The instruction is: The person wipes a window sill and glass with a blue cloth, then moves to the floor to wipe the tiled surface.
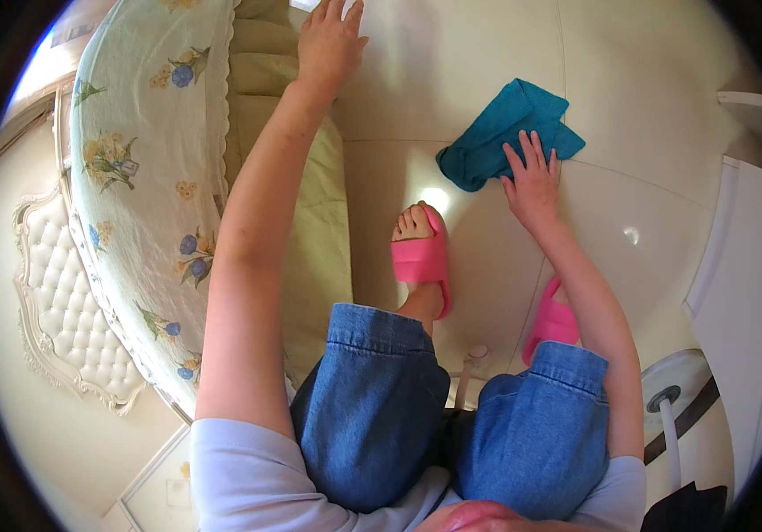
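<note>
A teal cloth (501, 136) lies folded and rumpled on the pale floor tiles (627, 133). My right hand (533, 183) rests on its near edge, palm down, with the fingers spread. At the top of the view my left hand (331, 43) reaches forward beside the bed, its fingers apart and nothing visible in it. The fingertips come close to the picture's upper rim. Below that arm hangs a yellow-green bed skirt (318, 226), next to a white bedspread (148, 113) with a blue and yellow flower print.
My feet wear pink slide sandals (419, 261) on the tiles. A tufted headboard (75, 299) is at the left. White furniture (740, 233) stands at the right. Behind my right arm are a round metal stand base (677, 382) and a white pole (671, 439).
</note>
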### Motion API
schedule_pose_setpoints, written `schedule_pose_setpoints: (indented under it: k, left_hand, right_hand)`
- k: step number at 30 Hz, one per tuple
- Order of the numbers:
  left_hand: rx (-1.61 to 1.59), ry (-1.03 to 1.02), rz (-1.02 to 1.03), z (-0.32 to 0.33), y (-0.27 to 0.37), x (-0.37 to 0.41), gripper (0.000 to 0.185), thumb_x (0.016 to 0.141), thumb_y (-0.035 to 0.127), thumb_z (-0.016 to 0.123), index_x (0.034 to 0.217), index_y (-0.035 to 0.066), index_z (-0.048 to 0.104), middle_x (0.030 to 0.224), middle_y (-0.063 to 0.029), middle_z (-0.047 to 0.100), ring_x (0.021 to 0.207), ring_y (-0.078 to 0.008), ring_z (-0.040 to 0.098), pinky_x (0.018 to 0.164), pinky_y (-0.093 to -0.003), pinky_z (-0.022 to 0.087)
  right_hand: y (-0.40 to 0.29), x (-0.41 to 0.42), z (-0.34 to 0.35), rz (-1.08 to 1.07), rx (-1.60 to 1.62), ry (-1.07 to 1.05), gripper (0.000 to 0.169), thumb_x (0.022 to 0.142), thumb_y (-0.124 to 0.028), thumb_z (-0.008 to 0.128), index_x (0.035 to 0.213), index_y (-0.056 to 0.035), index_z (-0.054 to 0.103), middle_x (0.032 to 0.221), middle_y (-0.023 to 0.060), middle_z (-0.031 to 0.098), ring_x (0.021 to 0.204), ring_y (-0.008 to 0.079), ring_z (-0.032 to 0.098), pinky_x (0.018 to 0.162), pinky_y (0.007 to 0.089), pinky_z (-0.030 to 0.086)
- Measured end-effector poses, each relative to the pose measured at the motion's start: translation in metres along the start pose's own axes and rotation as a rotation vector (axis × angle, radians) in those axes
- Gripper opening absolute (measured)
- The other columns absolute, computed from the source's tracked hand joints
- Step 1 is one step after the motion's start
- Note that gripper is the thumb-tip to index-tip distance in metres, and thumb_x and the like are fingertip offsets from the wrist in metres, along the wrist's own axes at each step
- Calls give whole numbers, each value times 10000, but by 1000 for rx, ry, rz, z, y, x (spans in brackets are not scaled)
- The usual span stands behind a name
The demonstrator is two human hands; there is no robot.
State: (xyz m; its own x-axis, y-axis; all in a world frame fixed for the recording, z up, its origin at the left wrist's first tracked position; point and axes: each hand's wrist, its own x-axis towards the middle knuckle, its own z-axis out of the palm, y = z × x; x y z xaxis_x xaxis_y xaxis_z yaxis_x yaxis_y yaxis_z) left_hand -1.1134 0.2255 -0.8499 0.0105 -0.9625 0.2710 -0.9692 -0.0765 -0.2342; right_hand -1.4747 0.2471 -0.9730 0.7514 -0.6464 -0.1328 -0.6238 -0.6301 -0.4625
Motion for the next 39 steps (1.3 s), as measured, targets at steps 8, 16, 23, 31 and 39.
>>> schedule_pose_setpoints:
  k: [8,16,23,31,39]
  left_hand:
    - [267,-99,-212,-14,-37,2,654,732,219,718,1316,35,488,1466,-181,304,1308,-407,320,1054,-548,295]
    - [238,261,-162,-14,-137,87,288,839,74,520,1111,31,604,1151,-195,602,983,-360,586,850,-437,484]
    - [523,-425,-289,-13,-133,72,223,852,124,529,993,65,690,1085,-162,657,1033,-370,619,809,-499,512]
    - [7,124,-159,-26,-10,105,155,789,44,505,742,76,649,824,-145,630,707,-344,622,621,-451,509]
    - [-313,-227,-52,33,82,10,367,826,220,667,1178,140,597,1146,-62,576,1042,-281,569,822,-390,516]
  right_hand:
    - [-23,9,-12,10,-53,-76,732,812,-421,668,1450,-294,333,1558,92,160,1436,333,120,1043,716,125]
    - [-26,13,3,-9,-76,-56,700,805,-459,664,1424,-293,383,1555,86,170,1437,330,114,1021,746,101]
    - [-21,16,0,43,-54,-21,636,791,-448,678,1361,-259,470,1528,94,231,1426,329,152,1027,739,99]
    - [-12,25,2,-5,-71,11,616,781,-357,708,1352,-291,485,1528,91,235,1426,327,155,1035,732,102]
    - [8,45,6,-97,-204,57,601,788,-140,634,1329,-367,504,1515,20,293,1413,262,232,1063,692,143]
